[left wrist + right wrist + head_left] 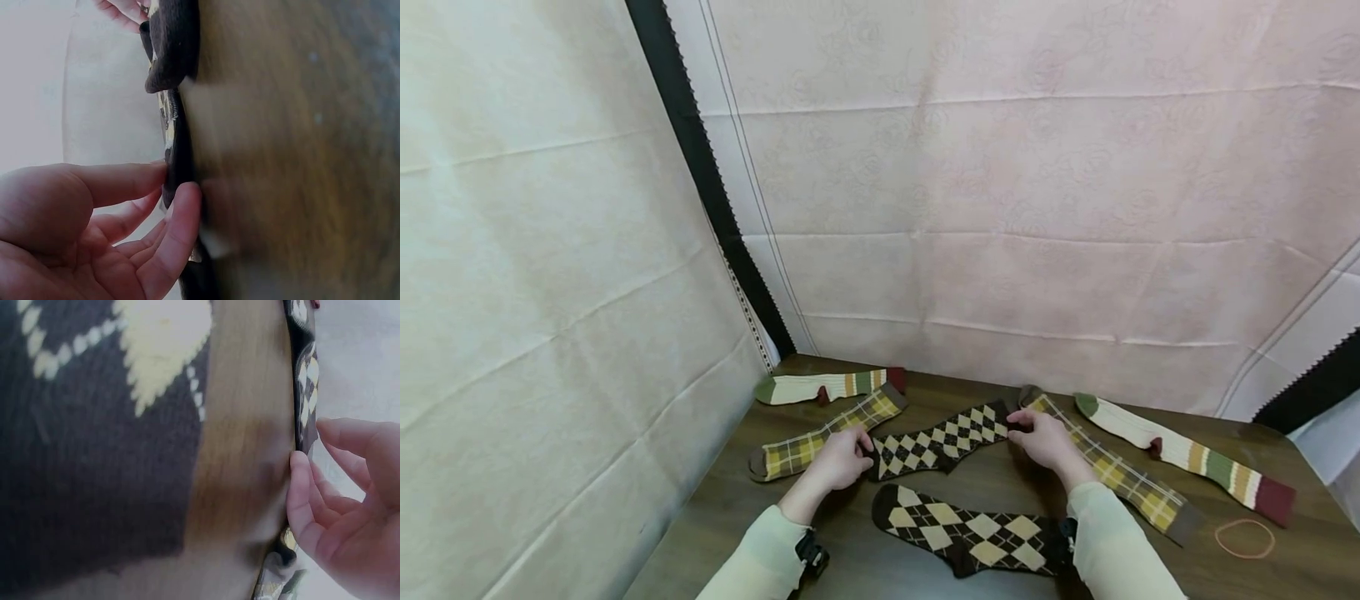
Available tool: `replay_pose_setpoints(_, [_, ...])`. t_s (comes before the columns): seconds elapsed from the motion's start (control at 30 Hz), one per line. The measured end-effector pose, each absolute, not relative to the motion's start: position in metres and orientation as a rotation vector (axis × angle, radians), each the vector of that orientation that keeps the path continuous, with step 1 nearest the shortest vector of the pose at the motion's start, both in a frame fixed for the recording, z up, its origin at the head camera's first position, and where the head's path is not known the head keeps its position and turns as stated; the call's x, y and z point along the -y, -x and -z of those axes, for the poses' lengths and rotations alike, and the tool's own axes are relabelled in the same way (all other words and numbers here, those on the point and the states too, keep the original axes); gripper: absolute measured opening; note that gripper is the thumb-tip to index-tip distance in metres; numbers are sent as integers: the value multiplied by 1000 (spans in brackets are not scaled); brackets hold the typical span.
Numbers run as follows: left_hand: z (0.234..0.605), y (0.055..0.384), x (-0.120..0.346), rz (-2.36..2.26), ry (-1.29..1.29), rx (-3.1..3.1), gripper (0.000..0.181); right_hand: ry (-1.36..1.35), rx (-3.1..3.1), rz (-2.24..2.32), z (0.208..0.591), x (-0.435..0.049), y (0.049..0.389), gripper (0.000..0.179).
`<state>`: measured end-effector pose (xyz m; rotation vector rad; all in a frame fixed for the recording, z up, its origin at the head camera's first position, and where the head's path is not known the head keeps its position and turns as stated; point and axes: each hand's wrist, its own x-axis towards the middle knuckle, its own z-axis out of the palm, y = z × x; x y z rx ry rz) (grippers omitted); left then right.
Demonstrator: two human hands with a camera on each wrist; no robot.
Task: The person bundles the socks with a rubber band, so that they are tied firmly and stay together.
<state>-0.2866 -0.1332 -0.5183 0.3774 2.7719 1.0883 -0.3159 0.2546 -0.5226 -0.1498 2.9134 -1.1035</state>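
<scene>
A black-and-cream argyle sock [927,447] lies stretched lengthwise between my two hands, over the dark wooden table. My left hand [841,458] pinches its left end between thumb and fingers. In the left wrist view, the thumb and a finger meet at the dark edge of this sock [179,147]. At the sock's right end, my right hand [1047,439] pinches the dark knit with thumb and fingertips, as the right wrist view also shows. Nearer to me lies a matching argyle sock [972,533], its right end partly under my right wrist.
Yellow plaid socks lie on both sides, one at the left [820,440] and one at the right [1123,479]. Behind them are striped socks, left [805,388] and right [1198,458]. A rubber band [1245,539] rests at the right. Pale cloth walls [1000,208] border the table.
</scene>
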Motion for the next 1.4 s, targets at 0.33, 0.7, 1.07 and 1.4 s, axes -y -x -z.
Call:
replay_pose_setpoints(0.33, [520, 286, 134, -1083, -385, -2792, 9, 83, -2895, 1065, 524, -257, 316, 27])
replay_pose_setpoints(0.7, [519, 285, 133, -1069, -397, -2784, 9, 63, -2923, 1025, 527, -254, 316, 27])
replay_pose_setpoints(1.07, [519, 286, 134, -1044, -408, -2795, 11, 66, -2919, 999, 521, -249, 315, 29])
replay_pose_setpoints(1.4, [523, 285, 135, -1057, -388, -2771, 15, 44, -2871, 996, 522, -250, 313, 26])
